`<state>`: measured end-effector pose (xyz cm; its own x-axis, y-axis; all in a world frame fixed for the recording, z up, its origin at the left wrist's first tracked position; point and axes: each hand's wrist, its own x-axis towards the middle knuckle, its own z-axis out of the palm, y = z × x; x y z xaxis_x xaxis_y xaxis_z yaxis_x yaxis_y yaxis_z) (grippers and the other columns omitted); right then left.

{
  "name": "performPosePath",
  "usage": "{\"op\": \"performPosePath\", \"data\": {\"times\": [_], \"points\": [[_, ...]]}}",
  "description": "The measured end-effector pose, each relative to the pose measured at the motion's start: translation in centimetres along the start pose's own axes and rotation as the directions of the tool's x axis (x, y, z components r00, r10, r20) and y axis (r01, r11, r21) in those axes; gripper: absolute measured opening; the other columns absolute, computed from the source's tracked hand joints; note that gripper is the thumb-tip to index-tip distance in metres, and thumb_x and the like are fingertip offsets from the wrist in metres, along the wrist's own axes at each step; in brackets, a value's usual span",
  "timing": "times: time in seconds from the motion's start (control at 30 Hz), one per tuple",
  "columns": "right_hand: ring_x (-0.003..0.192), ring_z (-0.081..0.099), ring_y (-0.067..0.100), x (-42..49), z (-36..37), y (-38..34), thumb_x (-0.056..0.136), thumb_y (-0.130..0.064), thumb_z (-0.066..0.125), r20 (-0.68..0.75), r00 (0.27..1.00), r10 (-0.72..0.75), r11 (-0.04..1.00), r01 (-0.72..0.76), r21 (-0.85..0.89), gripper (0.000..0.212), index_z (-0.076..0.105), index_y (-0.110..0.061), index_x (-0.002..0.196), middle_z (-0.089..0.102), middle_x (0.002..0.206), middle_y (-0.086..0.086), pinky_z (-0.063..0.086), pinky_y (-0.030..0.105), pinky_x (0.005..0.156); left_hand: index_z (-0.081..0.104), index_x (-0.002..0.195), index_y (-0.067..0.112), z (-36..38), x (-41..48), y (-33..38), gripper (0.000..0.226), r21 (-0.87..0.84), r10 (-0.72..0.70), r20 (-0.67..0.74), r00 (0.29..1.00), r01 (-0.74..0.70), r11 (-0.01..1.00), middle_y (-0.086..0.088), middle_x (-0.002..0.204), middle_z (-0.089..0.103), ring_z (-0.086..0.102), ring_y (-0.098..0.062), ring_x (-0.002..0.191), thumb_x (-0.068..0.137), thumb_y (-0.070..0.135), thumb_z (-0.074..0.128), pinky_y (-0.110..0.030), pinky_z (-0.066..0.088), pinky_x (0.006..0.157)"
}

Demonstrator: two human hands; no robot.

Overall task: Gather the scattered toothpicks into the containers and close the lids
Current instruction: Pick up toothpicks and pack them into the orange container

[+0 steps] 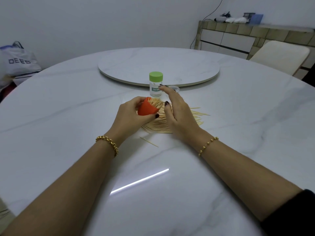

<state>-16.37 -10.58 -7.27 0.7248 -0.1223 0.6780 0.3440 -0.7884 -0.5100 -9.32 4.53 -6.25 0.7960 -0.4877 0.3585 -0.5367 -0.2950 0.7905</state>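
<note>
Many toothpicks piled, orange container held

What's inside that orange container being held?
A bundle of toothpicks pokes out of the open mouth of the orange container. How far down they reach is hidden by its opaque wall and the left hand.

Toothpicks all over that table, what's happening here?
A person is tidying up spilled toothpicks at a round white marble table. Their left hand grips a small orange plastic container, tilted and already holding a bunch of toothpicks. The right hand is open, fingers spread over the pile of loose wooden toothpicks lying on the table. A couple of stray toothpicks lie nearer the person. Behind, a clear jar with a green lid stands upright, lid on.
</note>
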Motion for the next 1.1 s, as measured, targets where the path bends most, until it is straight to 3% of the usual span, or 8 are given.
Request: {"op": "performPosePath", "data": {"times": [0.13, 0.37, 0.57, 0.67, 0.87, 1.1], "points": [[0.115, 0.05, 0.01, -0.1, 0.05, 0.3, 0.092, -0.013, 0.035, 0.045, 0.995, 0.093, 0.996, -0.094, 0.009, 0.049, 0.038, -0.014, 0.141, 0.054, 0.131, 0.003, 0.035, 0.013, 0.092, 0.061, 0.117, 0.02, -0.2, 0.13, -0.14, 0.051, -0.023, -0.015, -0.038, 0.999, 0.014, 1.0, 0.008, 0.104, 0.064, 0.058, -0.002, 0.095, 0.071, 0.022, 0.082, -0.001, 0.043, 0.072], [0.131, 0.042, 0.012, -0.21, 0.6, 0.27, 0.093, -0.023, 0.033, 0.142, 0.985, 0.096, 0.995, -0.099, 0.018, 0.057, 0.03, -0.01, 0.148, 0.046, 0.144, 0.006, 0.031, 0.014, 0.102, 0.062, 0.118, 0.016, -0.26, 0.35, -0.45, 0.052, -0.016, -0.023, -0.098, 0.995, 0.021, 1.0, 0.005, 0.105, 0.065, 0.06, -0.008, 0.098, 0.071, 0.025, 0.082, 0.002, 0.041, 0.071], [0.094, 0.058, 0.014, -0.27, 0.65, -0.07, 0.093, -0.022, 0.033, 0.172, 0.984, 0.047, 0.999, -0.05, 0.016, 0.056, 0.031, -0.012, 0.148, 0.063, 0.12, 0.01, 0.042, 0.024, 0.08, 0.061, 0.117, 0.019, -0.1, 0.1, -0.22, 0.049, -0.007, -0.019, -0.057, 0.998, 0.019, 1.0, 0.01, 0.1, 0.062, 0.057, 0.002, 0.089, 0.072, 0.021, 0.081, 0.002, 0.041, 0.068], [0.101, 0.059, 0.02, -0.34, 0.72, -0.07, 0.093, -0.022, 0.034, 0.172, 0.985, 0.034, 0.999, -0.039, 0.021, 0.055, 0.033, -0.013, 0.147, 0.062, 0.12, 0.012, 0.045, 0.035, 0.088, 0.061, 0.116, 0.02, -0.1, 0.1, -0.26, 0.048, -0.009, -0.022, -0.043, 0.999, 0.021, 1.0, 0.009, 0.1, 0.063, 0.058, 0.0, 0.09, 0.072, 0.023, 0.08, 0.0, 0.043, 0.068], [0.127, 0.046, 0.014, -0.24, 0.6, -0.06, 0.093, -0.016, 0.037, 0.159, 0.987, 0.003, 0.999, -0.009, 0.036, 0.052, 0.038, -0.008, 0.144, 0.05, 0.14, 0.008, 0.035, 0.022, 0.106, 0.063, 0.114, 0.02, 0.04, 0.16, -0.38, 0.045, -0.009, -0.01, -0.027, 1.0, 0.01, 1.0, 0.01, 0.101, 0.066, 0.061, -0.003, 0.094, 0.072, 0.024, 0.08, -0.002, 0.044, 0.071], [0.118, 0.051, 0.015, 0.01, 0.58, 0.32, 0.093, -0.025, 0.037, 0.038, 0.997, -0.071, 0.99, 0.075, -0.116, 0.041, 0.056, -0.011, 0.126, 0.061, 0.125, 0.001, 0.036, 0.041, 0.102, 0.063, 0.109, 0.024, 0.06, 0.13, -0.15, 0.044, -0.022, -0.008, 0.002, 1.0, 0.008, 1.0, 0.013, 0.098, 0.065, 0.059, 0.006, 0.091, 0.07, 0.021, 0.082, -0.002, 0.044, 0.072]]}}
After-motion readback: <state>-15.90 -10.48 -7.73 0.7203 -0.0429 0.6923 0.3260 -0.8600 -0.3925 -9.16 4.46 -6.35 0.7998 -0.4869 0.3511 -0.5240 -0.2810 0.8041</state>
